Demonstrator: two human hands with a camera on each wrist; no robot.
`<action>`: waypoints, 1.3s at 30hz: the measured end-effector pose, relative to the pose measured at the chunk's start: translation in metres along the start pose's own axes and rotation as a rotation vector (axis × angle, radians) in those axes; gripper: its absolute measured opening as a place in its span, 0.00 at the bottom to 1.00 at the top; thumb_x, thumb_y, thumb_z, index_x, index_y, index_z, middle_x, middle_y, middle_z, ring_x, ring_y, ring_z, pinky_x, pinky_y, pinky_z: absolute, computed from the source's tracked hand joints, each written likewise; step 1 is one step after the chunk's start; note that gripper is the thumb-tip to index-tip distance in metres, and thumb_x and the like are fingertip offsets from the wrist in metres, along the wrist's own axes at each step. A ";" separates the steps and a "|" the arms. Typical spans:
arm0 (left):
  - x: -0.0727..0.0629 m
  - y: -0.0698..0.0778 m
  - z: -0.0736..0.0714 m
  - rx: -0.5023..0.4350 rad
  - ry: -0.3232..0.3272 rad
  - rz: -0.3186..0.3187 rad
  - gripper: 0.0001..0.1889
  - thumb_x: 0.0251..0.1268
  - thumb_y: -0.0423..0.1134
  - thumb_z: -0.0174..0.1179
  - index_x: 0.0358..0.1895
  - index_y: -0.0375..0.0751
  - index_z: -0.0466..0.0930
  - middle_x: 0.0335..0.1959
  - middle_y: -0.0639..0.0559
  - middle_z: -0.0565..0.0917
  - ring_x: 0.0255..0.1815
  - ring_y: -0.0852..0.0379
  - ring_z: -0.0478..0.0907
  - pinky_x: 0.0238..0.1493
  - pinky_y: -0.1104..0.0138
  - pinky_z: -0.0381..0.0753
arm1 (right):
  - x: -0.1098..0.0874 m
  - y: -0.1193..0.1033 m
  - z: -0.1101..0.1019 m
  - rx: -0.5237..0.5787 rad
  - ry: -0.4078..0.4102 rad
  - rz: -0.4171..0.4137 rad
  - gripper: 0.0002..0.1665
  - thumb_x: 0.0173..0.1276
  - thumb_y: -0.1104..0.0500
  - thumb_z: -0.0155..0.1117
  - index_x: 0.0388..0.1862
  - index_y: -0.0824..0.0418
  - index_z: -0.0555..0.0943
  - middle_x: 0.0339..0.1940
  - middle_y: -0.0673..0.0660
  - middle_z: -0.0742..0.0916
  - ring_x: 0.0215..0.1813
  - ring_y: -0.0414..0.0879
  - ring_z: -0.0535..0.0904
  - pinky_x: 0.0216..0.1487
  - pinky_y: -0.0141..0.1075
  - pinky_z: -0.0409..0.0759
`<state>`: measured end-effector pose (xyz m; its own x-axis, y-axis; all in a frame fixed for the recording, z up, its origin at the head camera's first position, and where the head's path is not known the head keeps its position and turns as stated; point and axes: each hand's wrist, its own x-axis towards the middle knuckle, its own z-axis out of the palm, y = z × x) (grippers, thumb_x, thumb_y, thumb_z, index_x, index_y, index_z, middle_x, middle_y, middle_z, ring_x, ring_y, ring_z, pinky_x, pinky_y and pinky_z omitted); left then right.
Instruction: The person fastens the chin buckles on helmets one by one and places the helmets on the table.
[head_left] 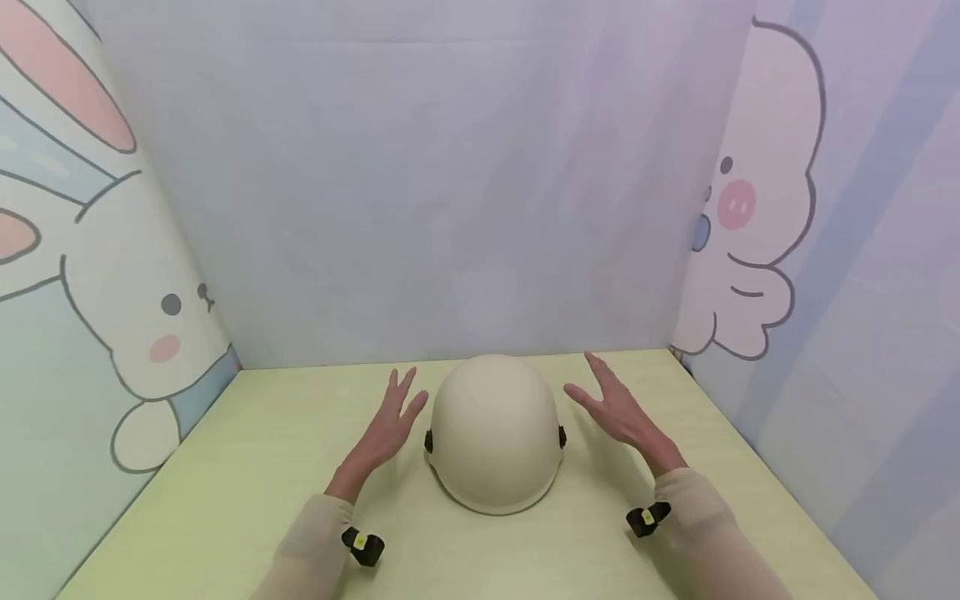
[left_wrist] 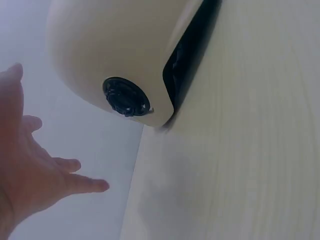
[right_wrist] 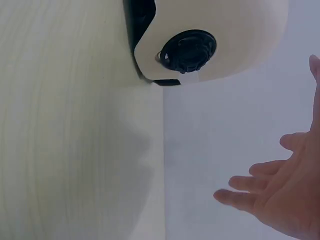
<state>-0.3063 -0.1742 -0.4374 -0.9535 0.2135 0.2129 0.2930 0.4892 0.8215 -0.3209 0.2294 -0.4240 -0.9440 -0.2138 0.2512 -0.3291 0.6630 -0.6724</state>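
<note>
A cream-coloured helmet (head_left: 495,433) sits dome up on the table, between my two hands. Each of its sides carries a round black knob, seen close in the left wrist view (left_wrist: 126,96) and the right wrist view (right_wrist: 188,51). My left hand (head_left: 388,425) is raised just left of the shell, fingers spread, with a gap between them and it. On the other side my right hand (head_left: 618,410) is held up the same way, thumb and fingers apart, holding nothing. The helmet's inside shows only as a dark strip under its rim.
The pale yellow table (head_left: 247,467) ends at a plain grey-lilac backdrop (head_left: 450,183). Printed side panels stand to the left (head_left: 135,333) and right (head_left: 840,333). A small black device is strapped at each wrist, over the light sleeves.
</note>
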 end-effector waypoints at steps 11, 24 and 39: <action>-0.001 0.000 0.007 -0.333 -0.102 0.003 0.33 0.82 0.57 0.38 0.82 0.60 0.38 0.82 0.50 0.30 0.80 0.39 0.40 0.66 0.35 0.61 | -0.001 -0.021 0.008 0.452 -0.175 -0.033 0.40 0.83 0.42 0.40 0.84 0.49 0.39 0.83 0.61 0.48 0.79 0.64 0.49 0.63 0.67 0.66; -0.002 0.009 0.021 -0.278 -0.160 0.010 0.36 0.79 0.54 0.47 0.82 0.60 0.39 0.82 0.53 0.41 0.81 0.42 0.41 0.74 0.42 0.47 | -0.001 -0.020 0.025 0.457 -0.259 0.038 0.39 0.81 0.37 0.40 0.83 0.41 0.42 0.83 0.55 0.51 0.81 0.57 0.47 0.66 0.68 0.61; 0.001 0.003 0.030 -0.293 -0.194 -0.052 0.44 0.73 0.55 0.56 0.82 0.59 0.38 0.82 0.52 0.39 0.81 0.43 0.36 0.71 0.40 0.54 | -0.001 -0.021 0.034 0.444 -0.294 0.071 0.44 0.78 0.39 0.52 0.83 0.36 0.43 0.82 0.58 0.51 0.79 0.60 0.55 0.65 0.66 0.64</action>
<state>-0.3037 -0.1473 -0.4502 -0.9272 0.3648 0.0852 0.1842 0.2459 0.9516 -0.3137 0.1913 -0.4344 -0.9099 -0.4136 0.0315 -0.1819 0.3296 -0.9264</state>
